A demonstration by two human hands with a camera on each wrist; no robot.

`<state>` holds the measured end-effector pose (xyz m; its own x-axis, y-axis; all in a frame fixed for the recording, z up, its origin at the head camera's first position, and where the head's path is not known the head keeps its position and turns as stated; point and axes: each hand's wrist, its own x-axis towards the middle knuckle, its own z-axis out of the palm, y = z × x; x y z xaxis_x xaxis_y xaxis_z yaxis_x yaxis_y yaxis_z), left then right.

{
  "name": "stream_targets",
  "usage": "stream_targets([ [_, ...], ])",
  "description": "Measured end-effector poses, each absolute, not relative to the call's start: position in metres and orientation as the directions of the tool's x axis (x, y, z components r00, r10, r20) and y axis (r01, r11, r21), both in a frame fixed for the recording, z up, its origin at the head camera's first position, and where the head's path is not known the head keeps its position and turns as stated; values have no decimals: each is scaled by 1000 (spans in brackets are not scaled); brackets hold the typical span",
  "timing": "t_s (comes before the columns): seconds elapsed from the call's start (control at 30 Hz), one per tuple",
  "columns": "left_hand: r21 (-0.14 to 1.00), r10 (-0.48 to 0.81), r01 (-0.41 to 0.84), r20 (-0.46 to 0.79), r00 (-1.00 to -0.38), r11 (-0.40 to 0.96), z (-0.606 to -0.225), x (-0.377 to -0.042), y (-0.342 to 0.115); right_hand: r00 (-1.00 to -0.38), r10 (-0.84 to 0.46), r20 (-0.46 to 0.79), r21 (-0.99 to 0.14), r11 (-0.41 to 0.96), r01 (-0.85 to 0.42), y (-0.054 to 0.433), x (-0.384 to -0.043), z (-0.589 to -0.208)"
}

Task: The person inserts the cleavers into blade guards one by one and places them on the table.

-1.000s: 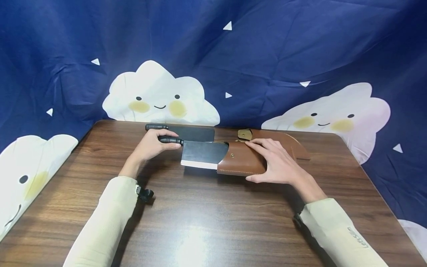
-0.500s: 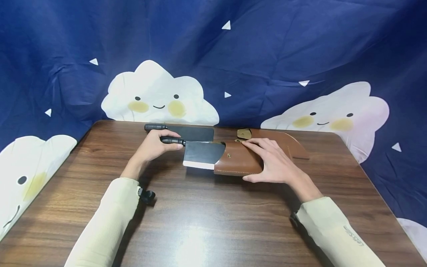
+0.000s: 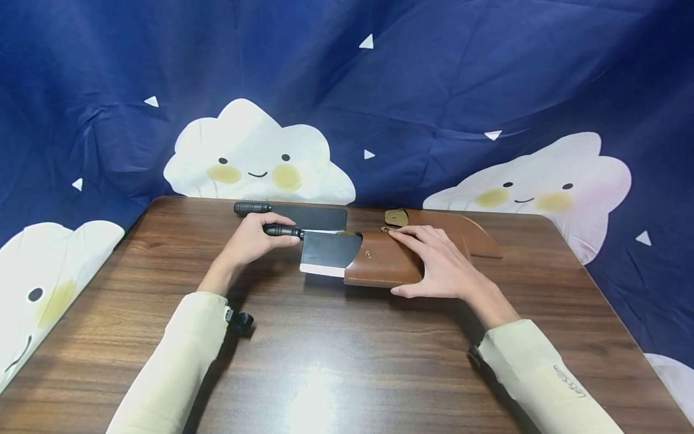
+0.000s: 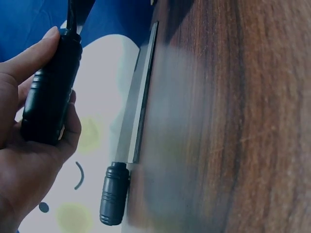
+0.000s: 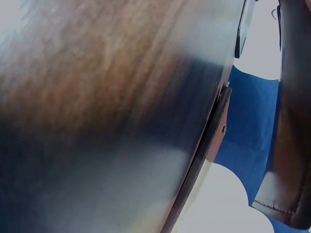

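Observation:
My left hand (image 3: 252, 240) grips the black ridged handle of a cleaver (image 3: 328, 250), its fingers curled round it in the left wrist view. The front part of the dark blade sits inside a brown leather sheath (image 3: 379, 259); the rear part, with its bright cutting edge, shows outside. My right hand (image 3: 441, 262) holds the sheath from the right, thumb at its lower edge and fingers along the top. Cleaver and sheath are raised above the table. In the right wrist view the sheath (image 5: 291, 160) appears at the right edge, with the fingers mostly out of sight.
A second black-handled cleaver (image 3: 309, 216) lies near the table's back edge, behind the left hand. Behind the right hand lies another brown leather sheath (image 3: 472, 232) with a flap and snap. The wooden table (image 3: 347, 343) meets a blue cloud-print curtain (image 3: 401, 90).
The sheath has moved left over the blade, so less of the blade shows. My right hand has travelled left with it, while my left hand has shifted slightly right with the handle.

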<state>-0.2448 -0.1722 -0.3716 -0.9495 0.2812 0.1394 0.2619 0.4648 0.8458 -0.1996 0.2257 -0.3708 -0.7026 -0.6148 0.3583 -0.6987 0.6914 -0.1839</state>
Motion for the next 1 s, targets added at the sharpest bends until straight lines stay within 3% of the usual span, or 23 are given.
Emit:
stream_targets([
  [1.0,831,301,336,216,-929,443,-374,-242,-147,-691,-621,371,-185,679,-710,212,-201,-368],
])
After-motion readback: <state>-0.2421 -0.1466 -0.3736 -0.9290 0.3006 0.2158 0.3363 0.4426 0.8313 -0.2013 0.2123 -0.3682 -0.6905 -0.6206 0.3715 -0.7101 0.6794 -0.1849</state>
